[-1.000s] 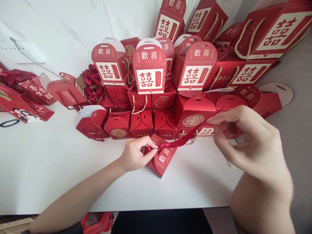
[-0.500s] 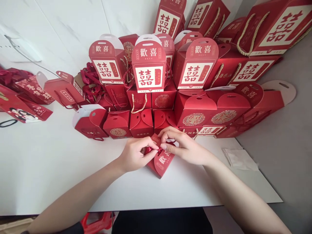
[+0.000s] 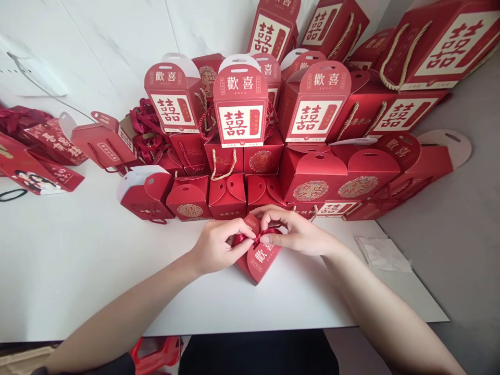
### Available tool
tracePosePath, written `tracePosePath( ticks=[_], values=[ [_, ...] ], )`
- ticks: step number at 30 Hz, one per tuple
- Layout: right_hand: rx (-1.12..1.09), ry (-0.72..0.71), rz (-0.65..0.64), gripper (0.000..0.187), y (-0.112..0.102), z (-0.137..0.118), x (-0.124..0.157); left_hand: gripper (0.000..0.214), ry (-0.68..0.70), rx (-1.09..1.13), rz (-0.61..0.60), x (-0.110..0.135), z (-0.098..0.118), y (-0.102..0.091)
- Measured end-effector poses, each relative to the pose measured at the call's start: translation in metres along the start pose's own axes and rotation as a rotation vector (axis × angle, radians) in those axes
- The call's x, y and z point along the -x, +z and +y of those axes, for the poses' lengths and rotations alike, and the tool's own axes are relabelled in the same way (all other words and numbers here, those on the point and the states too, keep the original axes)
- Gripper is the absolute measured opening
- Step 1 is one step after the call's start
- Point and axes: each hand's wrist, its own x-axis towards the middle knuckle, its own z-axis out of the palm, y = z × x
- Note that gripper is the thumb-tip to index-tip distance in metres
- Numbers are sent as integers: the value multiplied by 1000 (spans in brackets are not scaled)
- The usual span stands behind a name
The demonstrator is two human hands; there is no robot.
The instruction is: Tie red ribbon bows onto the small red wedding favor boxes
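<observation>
A small red gift box [image 3: 261, 259] with gold characters lies tilted on the white table [image 3: 78, 271], just in front of the stacked boxes. A red satin ribbon [image 3: 269, 233] runs through its top. My left hand [image 3: 217, 245] pinches the ribbon at the box's left side. My right hand [image 3: 294, 230] pinches the ribbon's other part on the right, fingertips almost touching the left hand's. Both hands rest over the top of the box and hide its handle.
Several red gift boxes [image 3: 240, 109] and bags with rope handles are stacked along the back and right. Loose red ribbons [image 3: 144, 130] lie at back left, flat red bags [image 3: 39, 166] at far left. A white paper [image 3: 383, 254] lies near the table's right edge.
My right hand, which held the ribbon stretched out to the right a second ago, has come back to the box and now pinches the ribbon close to my left hand.
</observation>
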Motion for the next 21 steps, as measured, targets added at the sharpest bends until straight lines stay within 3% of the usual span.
tracePosePath(
  ticks=[3, 9, 12, 17, 21],
  values=[
    [-21, -26, 60, 16, 0, 2, 0, 4, -78, 0, -52, -3, 3, -6],
    [114, -46, 126, 20, -4, -7, 5, 27, -374, 155, -417, -18, 14, -40],
    [123, 8, 139, 29, -6, -15, 9, 18, -468, 198, -481, -22, 15, -52],
    [5, 173, 39, 41, -6, -22, 12, 8, -418, 46, -433, -21, 8, -55],
    [-13, 186, -3, 41, -8, -21, 13, 7, -241, -142, -409, -19, 1, -59]
  ],
)
